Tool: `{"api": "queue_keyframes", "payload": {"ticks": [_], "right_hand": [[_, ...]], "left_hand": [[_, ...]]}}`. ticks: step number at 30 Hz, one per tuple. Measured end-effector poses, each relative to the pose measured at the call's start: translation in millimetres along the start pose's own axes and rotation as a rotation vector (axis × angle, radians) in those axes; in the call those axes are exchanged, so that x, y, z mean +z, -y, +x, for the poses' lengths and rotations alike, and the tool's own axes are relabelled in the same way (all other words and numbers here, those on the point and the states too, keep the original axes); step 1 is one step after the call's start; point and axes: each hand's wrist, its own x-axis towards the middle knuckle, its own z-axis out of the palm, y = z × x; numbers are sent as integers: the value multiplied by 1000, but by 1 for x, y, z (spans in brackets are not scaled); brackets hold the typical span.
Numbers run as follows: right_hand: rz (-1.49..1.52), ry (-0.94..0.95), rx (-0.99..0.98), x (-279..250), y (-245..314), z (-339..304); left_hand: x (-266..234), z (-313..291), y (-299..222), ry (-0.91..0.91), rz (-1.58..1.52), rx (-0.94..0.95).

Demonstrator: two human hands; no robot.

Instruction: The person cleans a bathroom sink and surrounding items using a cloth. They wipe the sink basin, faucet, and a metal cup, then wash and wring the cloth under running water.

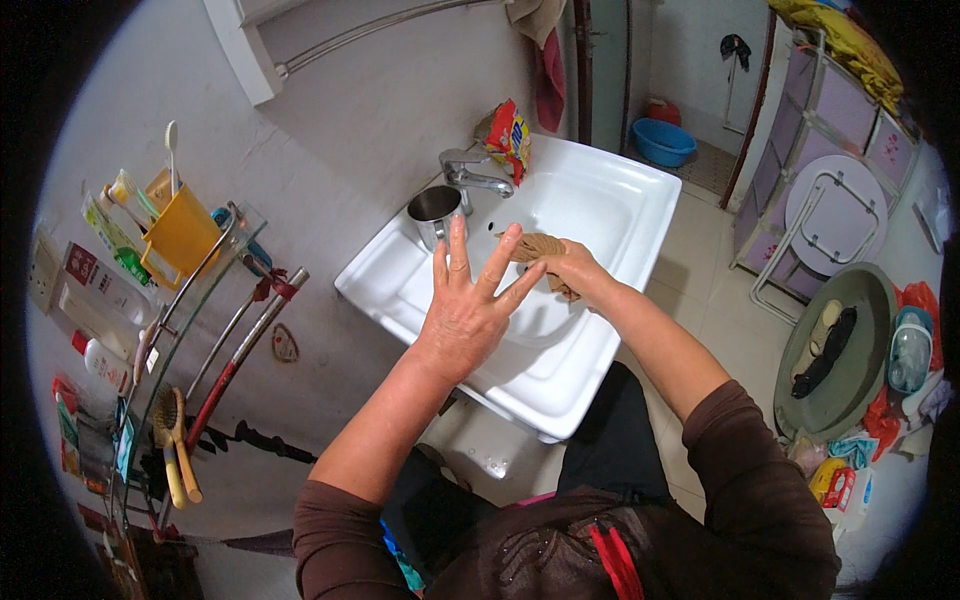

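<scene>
Over the white washbasin point(652, 195), my left hand point(466, 315) is held up with its fingers spread apart and nothing in them. My right hand point(582, 272) is closed round a bunched brown cloth point(541, 246) above the bowl, just beyond the left hand's fingertips. Part of the cloth hangs below the right hand; the left fingers partly cover the view of it. A metal mug point(433, 210) stands on the basin's left ledge, beside the chrome tap point(478, 176). Behind the tap leans a red and yellow packet point(513, 142).
On the left wall, a glass shelf point(180, 300) carries a yellow toothbrush cup point(183, 240), tubes and bottles, with hairbrushes point(172, 440) hanging below. To the right are a green tub point(835, 350), a folded stool point(835, 215) and a lilac cabinet. A blue basin point(664, 142) sits beyond the doorway.
</scene>
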Motion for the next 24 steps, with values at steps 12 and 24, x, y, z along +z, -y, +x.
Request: {"api": "queue_keyframes", "payload": {"ticks": [12, 24], "right_hand": [[559, 969, 421, 0, 6, -15], [-835, 171, -628, 28, 27, -22]], "left_hand": [[14, 3, 19, -22, -14, -39], [29, 17, 29, 491, -315, -414]]}}
